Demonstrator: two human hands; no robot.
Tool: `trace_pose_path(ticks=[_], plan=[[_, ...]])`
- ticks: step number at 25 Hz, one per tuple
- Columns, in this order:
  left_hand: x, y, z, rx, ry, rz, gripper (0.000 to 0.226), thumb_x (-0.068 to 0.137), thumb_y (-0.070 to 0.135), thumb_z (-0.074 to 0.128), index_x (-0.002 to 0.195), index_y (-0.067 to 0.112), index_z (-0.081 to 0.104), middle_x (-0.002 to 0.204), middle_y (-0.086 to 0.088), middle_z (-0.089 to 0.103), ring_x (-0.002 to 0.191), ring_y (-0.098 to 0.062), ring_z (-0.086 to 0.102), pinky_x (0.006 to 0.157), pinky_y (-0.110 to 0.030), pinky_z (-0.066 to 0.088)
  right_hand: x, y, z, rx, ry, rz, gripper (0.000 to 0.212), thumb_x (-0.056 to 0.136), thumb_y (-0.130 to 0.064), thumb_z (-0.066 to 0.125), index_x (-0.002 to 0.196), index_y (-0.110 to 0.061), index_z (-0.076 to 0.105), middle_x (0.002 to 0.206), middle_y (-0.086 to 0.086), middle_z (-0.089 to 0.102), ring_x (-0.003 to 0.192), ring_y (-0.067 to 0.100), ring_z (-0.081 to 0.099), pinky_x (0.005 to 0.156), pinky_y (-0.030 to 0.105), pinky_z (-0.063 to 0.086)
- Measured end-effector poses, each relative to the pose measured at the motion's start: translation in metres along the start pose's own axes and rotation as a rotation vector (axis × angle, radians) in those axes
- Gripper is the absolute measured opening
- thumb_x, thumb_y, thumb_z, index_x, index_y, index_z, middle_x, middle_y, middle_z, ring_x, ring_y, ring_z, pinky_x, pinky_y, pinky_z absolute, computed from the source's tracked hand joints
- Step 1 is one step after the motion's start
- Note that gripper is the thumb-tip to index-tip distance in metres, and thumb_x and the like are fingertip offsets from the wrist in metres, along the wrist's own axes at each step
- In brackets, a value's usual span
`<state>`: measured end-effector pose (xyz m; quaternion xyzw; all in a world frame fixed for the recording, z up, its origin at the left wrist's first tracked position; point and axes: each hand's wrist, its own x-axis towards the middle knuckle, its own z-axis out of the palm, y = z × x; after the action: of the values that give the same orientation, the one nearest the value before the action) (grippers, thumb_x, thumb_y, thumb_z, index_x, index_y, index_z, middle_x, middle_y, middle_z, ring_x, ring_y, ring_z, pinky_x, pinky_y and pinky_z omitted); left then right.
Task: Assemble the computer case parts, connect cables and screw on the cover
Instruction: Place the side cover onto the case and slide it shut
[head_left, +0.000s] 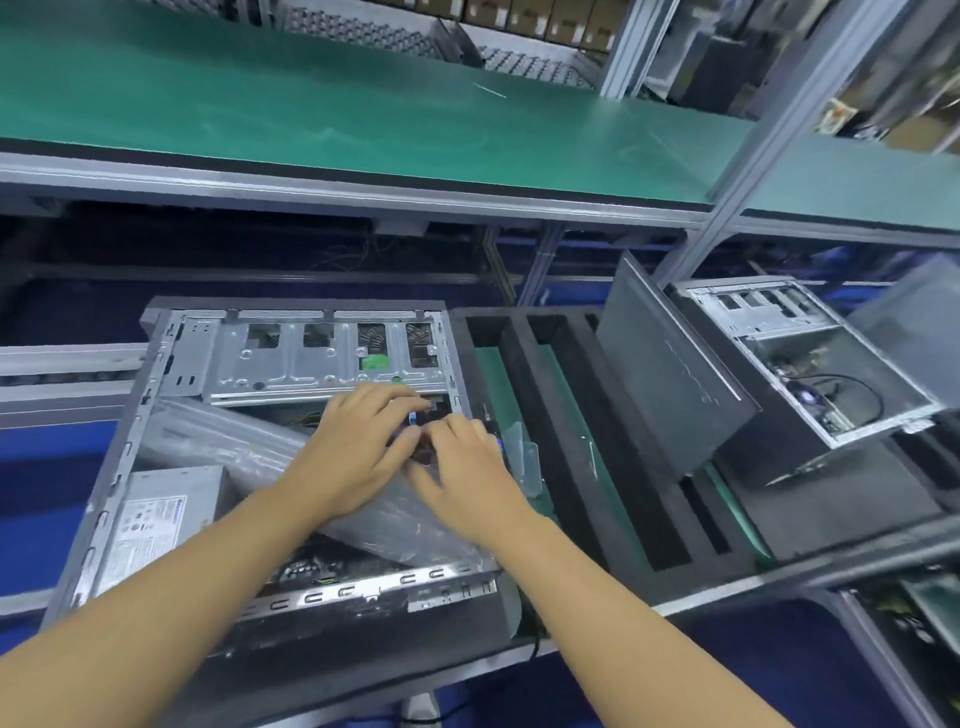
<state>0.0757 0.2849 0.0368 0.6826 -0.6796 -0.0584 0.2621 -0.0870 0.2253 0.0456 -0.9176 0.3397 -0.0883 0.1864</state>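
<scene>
an open computer case (332, 592) is seen lying on its side at the left-centre of the workbench, with its open face turned up. a metal drive cage (311, 358) is fitted along its far side, and a grey power supply (156, 514) is seated in its near left corner. a clear plastic bag (234, 441) is laid diagonally across the inside, from the far left towards the near right. both hands are reached into the far right part of the case, just near of the drive cage. the left hand (358, 447) is held palm down with its fingers stretched to the right, and the right hand (467, 473) is placed just beside it with its fingers bent downward. a small blue part (414, 417) is visible between the fingertips, but the area is blurred, so it cannot be told whether anything is gripped by either hand. to the right of the case a black foam tray (571, 441) is set, and a dark cover panel (670, 374) is leaned tilted in it. further right a second open case (810, 358) is tipped at an angle. a green-matted shelf (363, 119) is mounted above, at the far side.
</scene>
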Motion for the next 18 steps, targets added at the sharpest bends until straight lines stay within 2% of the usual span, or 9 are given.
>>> trace_pose_path(ticks=[4,8,10,12,14,15,16,18], plan=[[0.028,0.050,0.023,-0.206,-0.083,0.075,0.029,0.104,0.032,0.039,0.128,0.029,0.055,0.122,0.016,0.057,0.116,-0.006,0.048,0.100,-0.036,0.035,-0.023,0.043,-0.031,0.137,0.128,0.173,0.022,0.103,-0.028,0.052,0.119,-0.014,0.058,0.117,0.003,0.054,0.109,0.025,0.046,0.097,0.041,0.036],[0.061,0.089,0.051,-0.288,-0.108,0.045,0.029,0.102,0.038,0.037,0.124,0.032,0.056,0.116,0.020,0.060,0.106,0.000,0.054,0.092,-0.027,0.042,-0.037,0.110,-0.068,0.155,0.360,0.385,0.018,0.098,-0.019,0.057,0.115,-0.014,0.061,0.115,0.002,0.061,0.109,0.025,0.053,0.097,0.042,0.041],[0.086,0.109,0.068,-0.357,-0.158,-0.045,0.028,0.101,0.042,0.036,0.121,0.039,0.054,0.109,0.026,0.063,0.093,0.007,0.058,0.080,-0.019,0.043,-0.033,0.161,-0.100,0.036,0.502,0.495,0.025,0.094,-0.019,0.061,0.118,-0.011,0.061,0.115,0.007,0.061,0.108,0.030,0.054,0.093,0.043,0.040],[0.111,0.130,0.084,-0.421,-0.199,-0.107,0.023,0.100,0.043,0.036,0.116,0.043,0.052,0.099,0.028,0.066,0.068,0.003,0.058,0.065,-0.018,0.041,-0.025,0.215,-0.134,-0.237,0.545,0.588,0.038,0.091,-0.027,0.065,0.122,-0.007,0.059,0.117,0.014,0.060,0.109,0.036,0.053,0.091,0.045,0.042],[0.131,0.147,0.099,-0.476,-0.210,-0.142,0.021,0.100,0.041,0.037,0.114,0.043,0.052,0.095,0.029,0.066,0.051,-0.004,0.051,0.056,-0.019,0.043,-0.015,0.266,-0.158,-0.486,0.377,0.696,0.049,0.090,-0.041,0.066,0.122,-0.004,0.056,0.121,0.018,0.058,0.114,0.038,0.053,0.092,0.046,0.044],[0.138,0.152,0.103,-0.504,-0.220,-0.158,0.021,0.100,0.040,0.037,0.114,0.043,0.052,0.096,0.029,0.066,0.048,-0.005,0.048,0.051,-0.023,0.045,-0.010,0.287,-0.167,-0.502,0.254,0.744,0.051,0.093,-0.044,0.062,0.123,-0.004,0.054,0.125,0.018,0.058,0.117,0.038,0.054,0.093,0.045,0.045],[0.144,0.157,0.108,-0.523,-0.229,-0.179,0.021,0.100,0.040,0.037,0.115,0.043,0.052,0.097,0.029,0.066,0.048,-0.006,0.047,0.050,-0.027,0.048,-0.002,0.307,-0.175,-0.437,0.121,0.777,0.050,0.097,-0.044,0.057,0.125,-0.003,0.054,0.128,0.019,0.059,0.120,0.037,0.055,0.093,0.043,0.045],[0.151,0.161,0.112,-0.512,-0.242,-0.220,0.022,0.100,0.041,0.036,0.115,0.044,0.052,0.097,0.029,0.066,0.057,-0.011,0.057,0.057,-0.034,0.053,0.012,0.336,-0.186,-0.206,-0.145,0.781,0.041,0.103,-0.034,0.050,0.125,0.001,0.058,0.129,0.021,0.062,0.116,0.037,0.060,0.087,0.037,0.045]])
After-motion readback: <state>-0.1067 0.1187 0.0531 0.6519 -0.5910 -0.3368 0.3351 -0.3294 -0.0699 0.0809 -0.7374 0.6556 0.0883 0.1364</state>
